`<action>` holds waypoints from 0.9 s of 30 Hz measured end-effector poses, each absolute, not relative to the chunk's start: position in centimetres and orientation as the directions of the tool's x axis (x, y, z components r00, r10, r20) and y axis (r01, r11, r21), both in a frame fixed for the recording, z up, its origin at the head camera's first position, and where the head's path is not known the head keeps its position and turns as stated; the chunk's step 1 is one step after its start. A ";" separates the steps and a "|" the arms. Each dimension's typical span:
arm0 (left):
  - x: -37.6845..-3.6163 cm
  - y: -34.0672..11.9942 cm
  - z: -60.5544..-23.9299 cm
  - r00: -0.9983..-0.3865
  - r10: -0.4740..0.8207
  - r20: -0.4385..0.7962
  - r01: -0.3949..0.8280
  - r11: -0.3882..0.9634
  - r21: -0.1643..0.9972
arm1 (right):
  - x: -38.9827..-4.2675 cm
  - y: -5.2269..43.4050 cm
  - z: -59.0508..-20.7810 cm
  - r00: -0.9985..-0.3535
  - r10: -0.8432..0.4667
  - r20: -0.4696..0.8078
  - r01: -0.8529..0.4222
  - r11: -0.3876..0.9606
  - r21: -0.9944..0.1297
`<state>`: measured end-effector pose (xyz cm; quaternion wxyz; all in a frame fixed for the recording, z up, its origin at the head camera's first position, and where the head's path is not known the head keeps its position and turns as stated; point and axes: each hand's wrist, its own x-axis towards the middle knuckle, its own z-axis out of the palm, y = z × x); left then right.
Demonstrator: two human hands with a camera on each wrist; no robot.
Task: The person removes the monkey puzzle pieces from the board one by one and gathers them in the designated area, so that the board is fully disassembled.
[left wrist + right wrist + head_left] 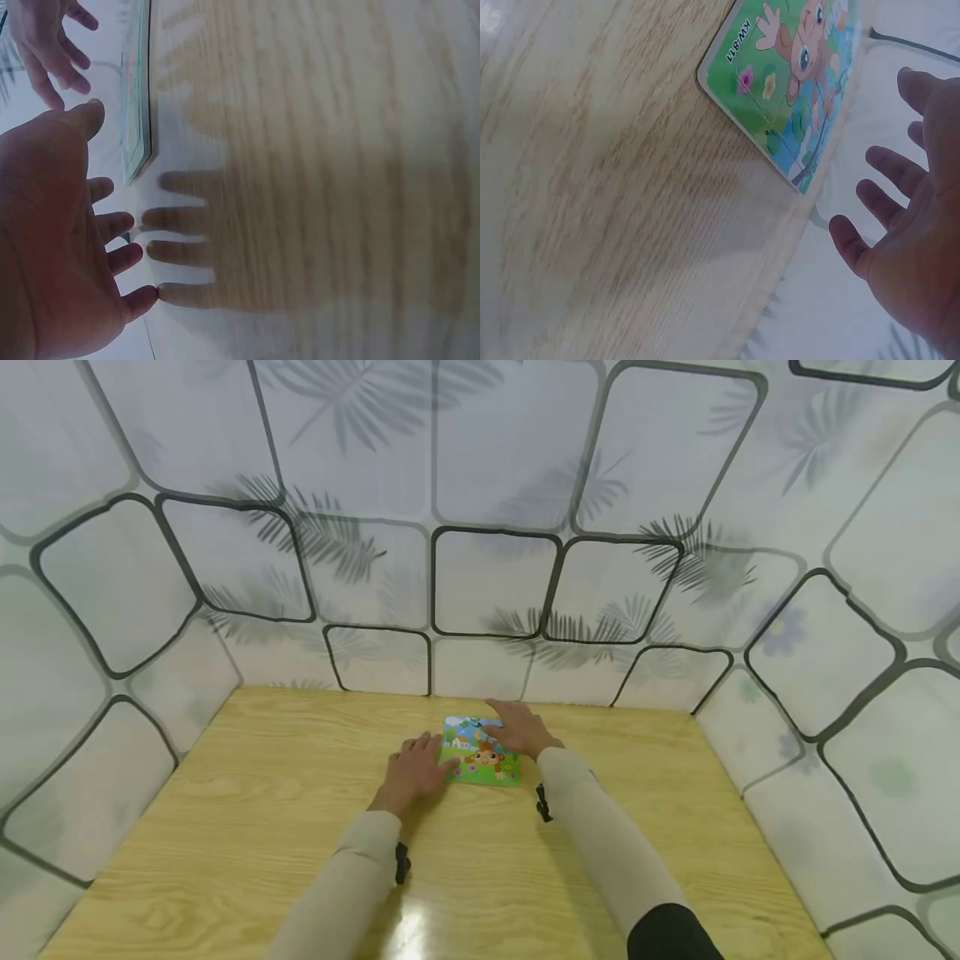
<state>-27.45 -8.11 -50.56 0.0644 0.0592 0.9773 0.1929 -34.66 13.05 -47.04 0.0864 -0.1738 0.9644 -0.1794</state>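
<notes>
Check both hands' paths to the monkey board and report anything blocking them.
Nothing visible blocks either. The right wrist view shows only a gap between the right hand and the monkey board; the left wrist view shows nothing between the left hand and the board.

Head view downward, wrist views seemingly tilted

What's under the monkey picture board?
The picture board lies on the wooden tabletop, which shows all around the board. The wood directly beneath is covered, so whether anything thin lies there cannot be seen.
</notes>
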 end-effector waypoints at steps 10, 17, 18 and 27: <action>-26.9 -7.7 -50.8 -0.981 0.151 -0.124 0.102 0.937 0.334 | -35.4 11.5 -48.2 -0.904 -0.397 -0.155 -0.333 0.885 -0.326; -26.8 -7.7 -51.2 -0.985 0.139 -0.100 0.103 0.948 0.299 | -35.5 10.3 -48.5 -0.898 -0.406 -0.170 -0.348 0.892 -0.289; -26.8 -7.7 -51.2 -0.986 0.135 -0.102 0.099 0.949 0.299 | -35.5 10.2 -48.5 -0.897 -0.407 -0.171 -0.350 0.892 -0.287; -26.1 -7.8 -51.1 -0.985 0.139 -0.107 0.097 0.941 0.324 | -35.3 8.8 -49.0 -0.883 -0.431 -0.183 -0.374 0.884 -0.279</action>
